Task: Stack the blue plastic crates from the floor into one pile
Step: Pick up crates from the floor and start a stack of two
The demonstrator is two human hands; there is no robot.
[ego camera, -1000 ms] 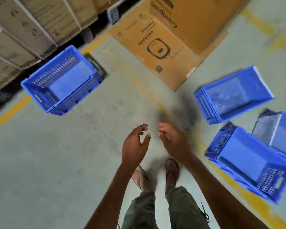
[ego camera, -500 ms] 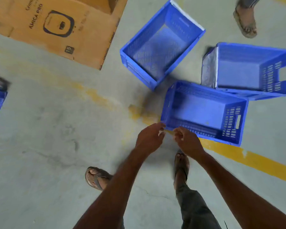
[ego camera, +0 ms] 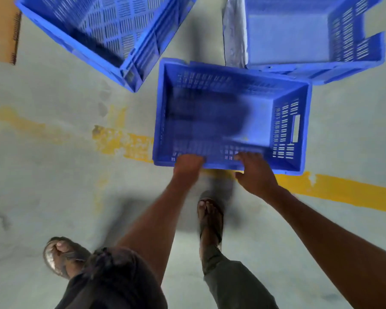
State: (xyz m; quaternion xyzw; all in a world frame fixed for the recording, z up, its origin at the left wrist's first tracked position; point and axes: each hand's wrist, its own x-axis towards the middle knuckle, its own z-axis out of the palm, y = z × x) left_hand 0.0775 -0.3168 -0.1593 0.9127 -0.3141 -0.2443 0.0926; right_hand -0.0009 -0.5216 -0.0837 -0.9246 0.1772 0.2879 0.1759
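Where the near rim of the nearest blue crate [ego camera: 230,112] meets the body: left hand [ego camera: 188,162] and right hand [ego camera: 253,170] clamped on it, apart, fingers hooked inside.

Single head-worn view, looking steeply down, close above floor [ego camera: 54,197], crates at top

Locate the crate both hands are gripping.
Head view, centre: the gripped crate sits across the yellow floor line, near two other crates.

Grey concrete floor [ego camera: 54,186], worn yellow line [ego camera: 343,192]
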